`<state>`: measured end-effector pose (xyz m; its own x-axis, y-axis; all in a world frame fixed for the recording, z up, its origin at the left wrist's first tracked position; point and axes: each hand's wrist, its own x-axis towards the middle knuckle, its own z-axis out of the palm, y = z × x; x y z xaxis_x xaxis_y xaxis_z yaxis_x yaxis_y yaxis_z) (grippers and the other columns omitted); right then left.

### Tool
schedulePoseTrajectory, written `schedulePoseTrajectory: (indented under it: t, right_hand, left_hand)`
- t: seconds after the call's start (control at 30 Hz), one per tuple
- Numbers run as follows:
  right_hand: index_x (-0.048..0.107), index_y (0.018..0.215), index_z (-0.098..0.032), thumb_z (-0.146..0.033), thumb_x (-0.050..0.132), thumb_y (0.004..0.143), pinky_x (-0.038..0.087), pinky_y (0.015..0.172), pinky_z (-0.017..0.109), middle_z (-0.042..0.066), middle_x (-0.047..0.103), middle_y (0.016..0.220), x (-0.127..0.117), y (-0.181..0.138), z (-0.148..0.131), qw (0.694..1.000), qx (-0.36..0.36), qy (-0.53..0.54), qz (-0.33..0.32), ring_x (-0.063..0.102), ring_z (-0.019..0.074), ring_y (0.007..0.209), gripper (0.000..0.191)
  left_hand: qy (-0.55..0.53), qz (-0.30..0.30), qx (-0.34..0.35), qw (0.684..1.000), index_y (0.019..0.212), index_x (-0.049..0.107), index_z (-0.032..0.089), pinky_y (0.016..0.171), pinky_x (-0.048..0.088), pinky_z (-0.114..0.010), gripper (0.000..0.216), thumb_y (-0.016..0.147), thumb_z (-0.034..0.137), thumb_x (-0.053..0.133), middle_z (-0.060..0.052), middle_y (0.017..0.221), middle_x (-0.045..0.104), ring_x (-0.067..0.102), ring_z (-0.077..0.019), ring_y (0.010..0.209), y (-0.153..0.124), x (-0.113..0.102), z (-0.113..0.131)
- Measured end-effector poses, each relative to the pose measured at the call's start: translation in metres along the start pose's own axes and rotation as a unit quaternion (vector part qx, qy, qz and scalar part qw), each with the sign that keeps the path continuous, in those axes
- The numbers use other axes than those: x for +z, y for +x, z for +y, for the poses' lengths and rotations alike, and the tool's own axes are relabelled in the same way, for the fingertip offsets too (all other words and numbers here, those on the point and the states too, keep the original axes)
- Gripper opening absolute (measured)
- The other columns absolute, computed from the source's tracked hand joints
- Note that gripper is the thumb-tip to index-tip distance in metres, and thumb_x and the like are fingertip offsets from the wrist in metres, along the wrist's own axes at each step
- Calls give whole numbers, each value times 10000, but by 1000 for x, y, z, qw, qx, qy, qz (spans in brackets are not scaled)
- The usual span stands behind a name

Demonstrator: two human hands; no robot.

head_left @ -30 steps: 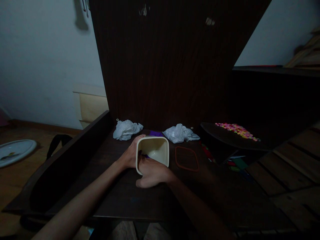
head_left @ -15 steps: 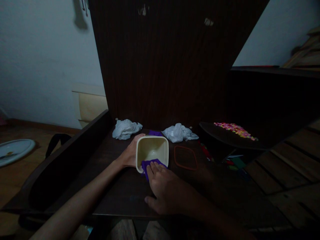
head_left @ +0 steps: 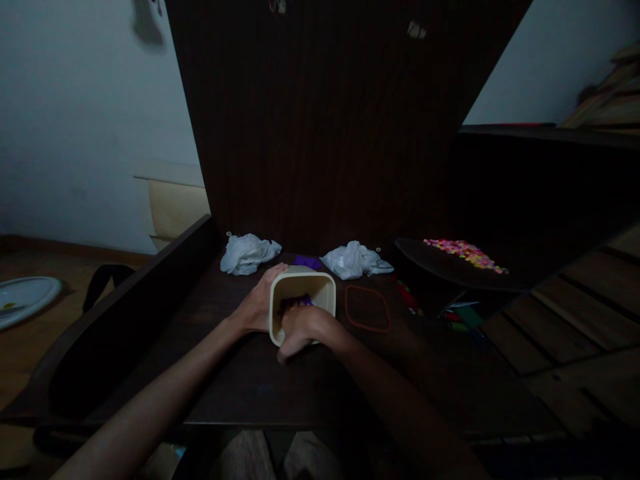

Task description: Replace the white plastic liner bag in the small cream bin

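Square cream plastic tub [head_left: 324, 291] is clasped by left hand [head_left: 259, 301]. Inside, crumpled purple cloth [head_left: 302, 301] is touched by right hand [head_left: 300, 328], its grip hidden.

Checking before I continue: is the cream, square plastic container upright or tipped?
Tipped: the container has its mouth toward the camera, outer wall visible past the rim. Left hand holds it; right hand reaches inside.

I log, from centre of desk [head_left: 240, 393]: crumpled white bag [head_left: 249, 255], eleven o'clock; second bag [head_left: 353, 260], one o'clock; multicoloured pieces [head_left: 465, 253] on shelf [head_left: 427, 265], two o'clock; pale dish-like item [head_left: 30, 291] on floor [head_left: 50, 343], nine o'clock.
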<state>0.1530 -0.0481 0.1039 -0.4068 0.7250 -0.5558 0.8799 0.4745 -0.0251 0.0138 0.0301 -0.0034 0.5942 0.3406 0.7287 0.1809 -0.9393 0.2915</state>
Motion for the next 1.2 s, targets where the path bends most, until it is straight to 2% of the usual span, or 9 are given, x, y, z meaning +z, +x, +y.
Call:
schedulePoseTrajectory:
  t: [0.13, 0.23, 0.4, 0.6, 0.77, 0.93, 1.03, 1.1, 1.2]
  right_hand:
    - [701, 1176, 28, -456, 782, 656, 524, 960, 407, 302, 649, 1281, 5, 9, -2, 1000, -12, 13, 16, 615, 429, 1212, 715]
    - [675, 1210, 35, -453, 725, 711, 528, 958, 406, 304, 654, 1266, 10, 8, 0, 998, -38, 38, 29, 633, 407, 1189, 700]
    - [594, 1295, 62, -418, 695, 762, 533, 972, 394, 313, 595, 1346, 21, -3, -1, 984, -96, 82, 124, 621, 390, 1204, 724]
    - [260, 1487, 172, -433, 715, 776, 342, 1189, 456, 396, 331, 1527, 41, -37, -17, 968, -107, 92, 209, 383, 419, 1437, 1039]
    - [295, 1523, 84, -409, 708, 782, 231, 1250, 439, 319, 311, 1579, 57, -71, -18, 957, -119, 98, 245, 310, 378, 1487, 981]
    - [317, 1507, 111, -428, 652, 852, 249, 1229, 508, 364, 316, 1552, 59, -82, -15, 975, -27, 72, 208, 319, 438, 1469, 912]
    - [318, 1476, 168, -443, 746, 764, 267, 1213, 520, 421, 324, 1512, 51, -69, -13, 988, 33, 29, 145, 370, 478, 1427, 1032]
    - [331, 1462, 181, -489, 797, 698, 271, 1214, 498, 427, 339, 1499, 43, -57, -11, 994, 45, 7, 103, 397, 476, 1411, 1117]
    - [437, 1426, 132, -569, 783, 693, 297, 1202, 456, 389, 441, 1459, 27, -38, -6, 997, 41, -9, 72, 468, 434, 1375, 1071]
  left_hand:
    - [-20, 17, -6, 1000, 1548, 268, 198, 1185, 338, -653, 1050, 708, 455, 845, -218, 1531, 397, 372, -450, 1445, -4, 2, -4]
    - [-14, 22, -14, 1000, 1542, 274, 202, 1188, 345, -642, 983, 752, 415, 819, -214, 1522, 412, 382, -427, 1447, -4, 3, -5]
    - [-5, 21, -64, 998, 1511, 324, 195, 1173, 380, -625, 889, 779, 383, 793, -208, 1490, 456, 409, -396, 1437, -3, 2, -2]
    - [-15, 23, -45, 999, 1504, 329, 174, 1158, 400, -617, 922, 755, 438, 796, -227, 1497, 440, 428, -407, 1420, -4, 0, -2]
    - [-12, 6, -30, 999, 1521, 282, 158, 1157, 393, -618, 1016, 710, 444, 824, -252, 1503, 412, 414, -435, 1421, -2, -3, -4]
    - [8, -12, -18, 1000, 1552, 200, 170, 1142, 390, -641, 1146, 660, 447, 863, -263, 1511, 391, 396, -459, 1423, 2, -4, -2]
    - [15, -11, -3, 1000, 1567, 158, 186, 1134, 398, -646, 1147, 689, 457, 846, -260, 1506, 388, 397, -456, 1422, 4, -3, 1]
    - [24, -8, 16, 1000, 1574, 138, 202, 1134, 392, -658, 1148, 702, 469, 835, -253, 1494, 401, 406, -456, 1414, 5, -2, 3]
    - [26, -9, 22, 999, 1577, 144, 208, 1135, 383, -666, 1159, 690, 478, 840, -247, 1494, 412, 406, -464, 1412, 6, -2, 4]
